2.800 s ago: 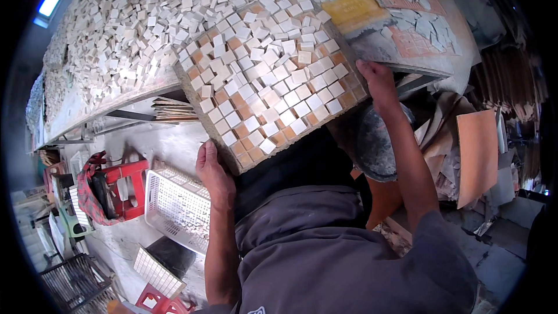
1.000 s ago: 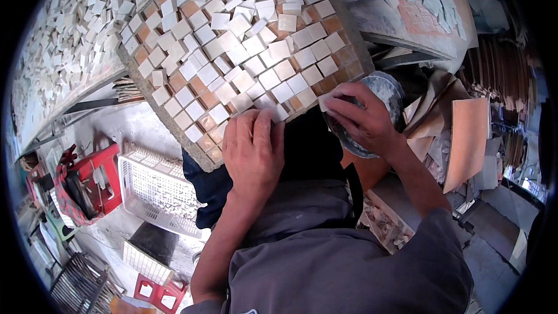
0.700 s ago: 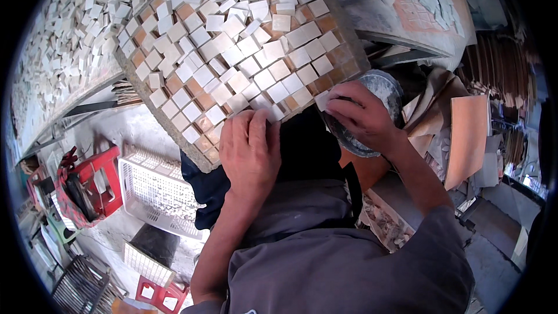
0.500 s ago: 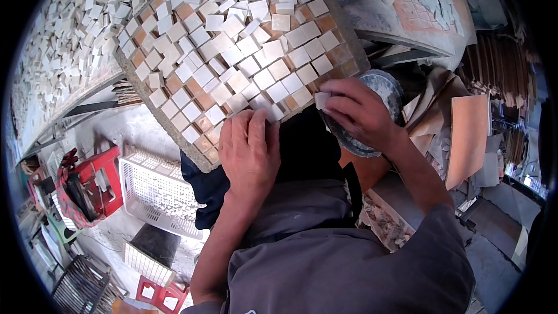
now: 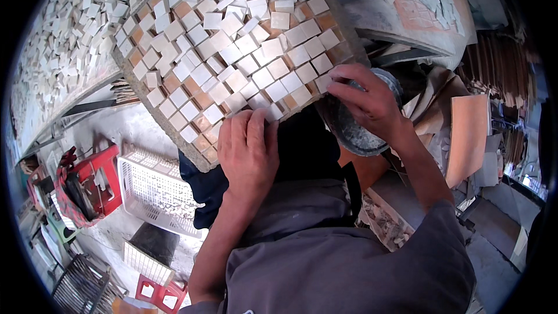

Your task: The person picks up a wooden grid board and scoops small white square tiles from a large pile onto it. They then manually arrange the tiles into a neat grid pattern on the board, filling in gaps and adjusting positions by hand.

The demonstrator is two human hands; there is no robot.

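A tilted board (image 5: 192, 152) lies before me, covered with small square white and cream stone tiles (image 5: 279, 70) in rough rows; brownish squares show in the gaps. At its near edge my left hand (image 5: 250, 145) is closed, the fingers bent over the rim beside the nearest tiles; its fingertips are partly hidden. My right hand (image 5: 372, 102) pinches a small white tile (image 5: 322, 83) between thumb and fingers at the board's right near corner, beside the end of a tile row. A round grey bucket (image 5: 363, 142) stands beneath the right hand.
Loose tiles (image 5: 75, 35) heap on a table at the far left. A white plastic basket (image 5: 154, 186) with tile pieces and a red stool (image 5: 104, 183) stand lower left. Another table (image 5: 401, 23) with broken pieces is at far right, and an orange-brown sheet (image 5: 468, 139) leans on the right.
My right hand has moved slightly up and right, bringing the small tile from just off the board's near edge onto its corner. The left hand stays nearly still.
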